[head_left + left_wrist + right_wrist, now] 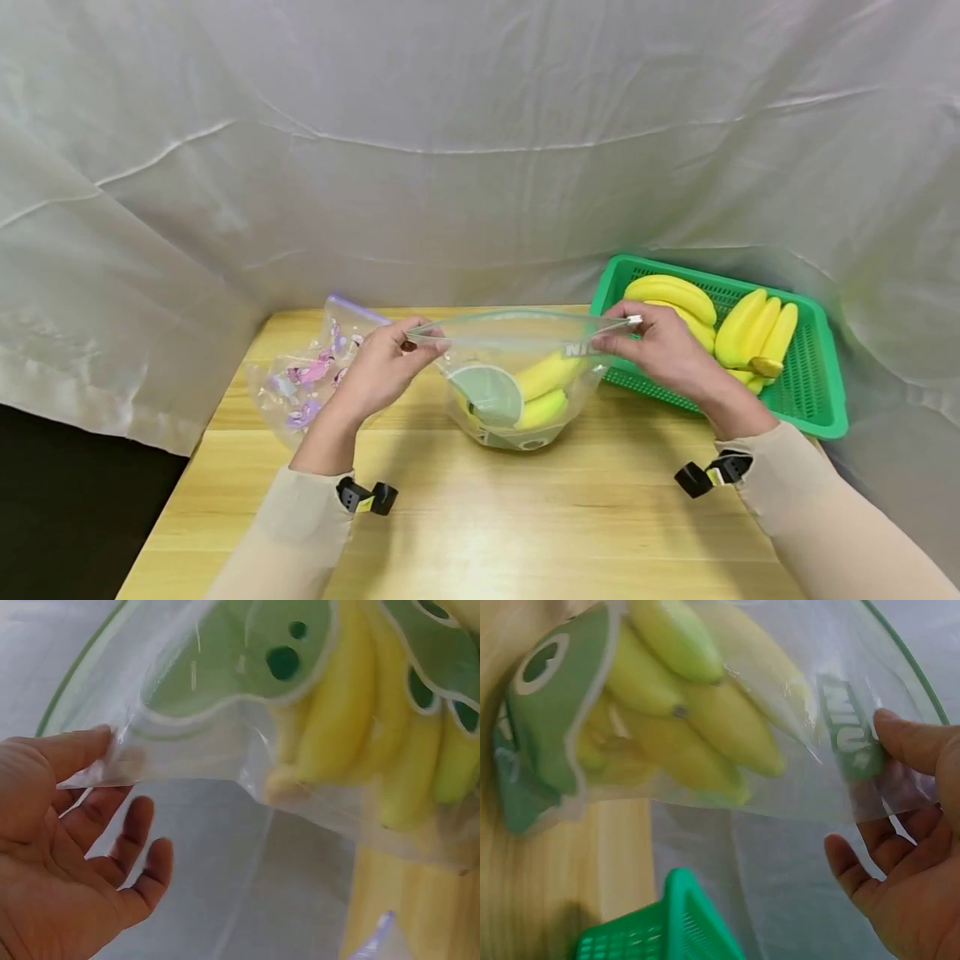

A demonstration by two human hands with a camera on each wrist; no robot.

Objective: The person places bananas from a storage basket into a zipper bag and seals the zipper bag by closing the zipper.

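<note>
Between my hands hangs a clear zip bag (551, 337) with green printing and a green line along its top edge. Several yellow bananas (553, 377) lie inside it; in the right wrist view some bananas (682, 697) have greenish tips. My left hand (382, 367) pinches the bag's left top corner between thumb and fingers. At the opposite corner my right hand (667, 346) pinches the bag beside the white lettering. In the left wrist view the left hand's lower fingers (133, 832) curl loosely below the bag's edge.
A green plastic basket (828, 375) with several bananas (753, 329) stands at the back right of the wooden table (480, 517). On the left lies another clear bag (303, 379) with pink and purple prints and a purple zip. A grey cloth (450, 167) hangs behind.
</note>
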